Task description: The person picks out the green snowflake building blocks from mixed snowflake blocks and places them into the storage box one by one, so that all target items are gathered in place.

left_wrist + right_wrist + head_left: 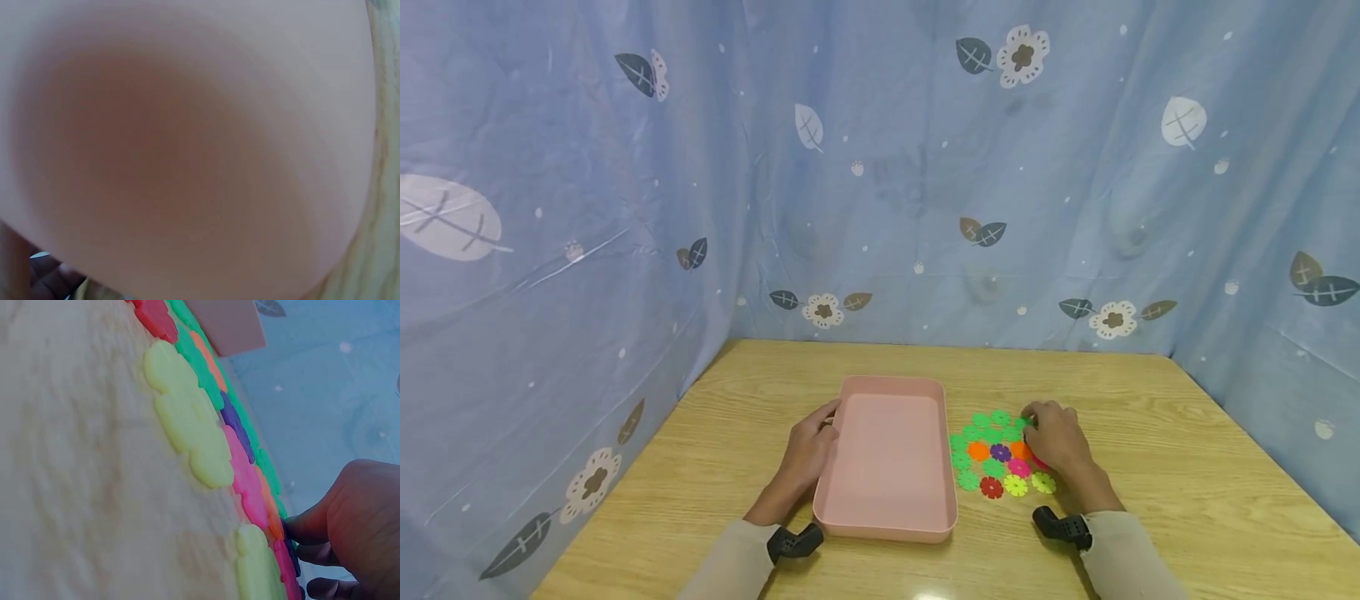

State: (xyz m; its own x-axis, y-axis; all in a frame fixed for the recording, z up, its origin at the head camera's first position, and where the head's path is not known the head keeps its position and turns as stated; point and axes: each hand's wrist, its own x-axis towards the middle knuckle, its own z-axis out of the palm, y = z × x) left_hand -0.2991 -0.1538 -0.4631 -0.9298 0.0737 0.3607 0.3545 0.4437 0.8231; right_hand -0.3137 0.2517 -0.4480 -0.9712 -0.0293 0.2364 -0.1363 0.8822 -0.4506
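Observation:
A shallow pink tray [891, 458] stands on the table, its inside bare. At its left wall my left hand [808, 446] grips the rim; in the left wrist view the tray's wall [187, 144] fills most of the picture, largely hiding the fingers. To the tray's right lie flat plastic snowflake discs, mostly green [992, 436], with a red disc [991, 487], orange disc [978, 451] and yellow disc [1016, 486] among them. Over their right end, my right hand [1060, 437] pinches a dark purple disc [292, 553] with thumb and fingers. A pink disc [286, 569] lies beside it.
The wooden table [1150, 433] extends around the tray and discs. A blue patterned curtain [925, 167] hangs behind the table and along both sides. Each wrist wears a black camera mount, seen at the left wrist [795, 542] and right wrist [1062, 528].

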